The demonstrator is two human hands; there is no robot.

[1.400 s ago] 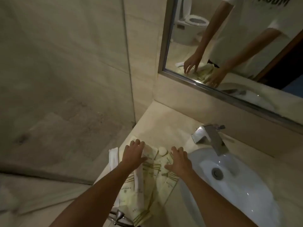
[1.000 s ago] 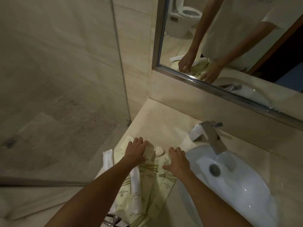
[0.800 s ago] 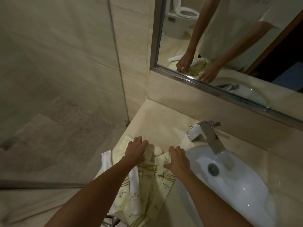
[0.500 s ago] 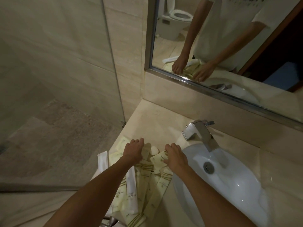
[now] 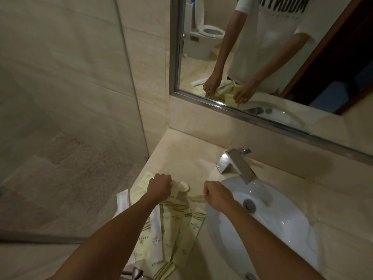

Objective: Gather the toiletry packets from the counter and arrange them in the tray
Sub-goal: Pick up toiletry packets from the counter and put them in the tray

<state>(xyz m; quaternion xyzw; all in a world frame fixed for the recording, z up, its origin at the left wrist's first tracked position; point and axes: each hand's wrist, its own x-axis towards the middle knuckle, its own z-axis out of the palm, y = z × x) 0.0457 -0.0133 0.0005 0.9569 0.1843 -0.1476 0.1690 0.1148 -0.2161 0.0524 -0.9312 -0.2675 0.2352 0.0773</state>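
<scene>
Several pale yellow toiletry packets (image 5: 177, 229) with gold stripes lie overlapping on the beige counter (image 5: 181, 158), left of the sink. My left hand (image 5: 159, 187) is closed on the top edge of a packet at the far end of the pile. My right hand (image 5: 217, 194) pinches the end of a thin packet (image 5: 194, 197) lifted just off the pile. A small round white soap (image 5: 184, 186) rests between my hands. A long white packet (image 5: 122, 201) lies at the pile's left edge. No tray is clearly visible.
A white basin (image 5: 272, 225) with a chrome faucet (image 5: 235, 164) sits right of the pile. A mirror (image 5: 262, 57) runs along the back wall. A glass shower panel (image 5: 129, 77) borders the counter's left side. A metal object (image 5: 135, 273) shows at the bottom edge.
Both hands went from lying flat on the packets to curled fingers gripping packet ends. The right hand has lifted a thin packet slightly. The camera view shifted upward.
</scene>
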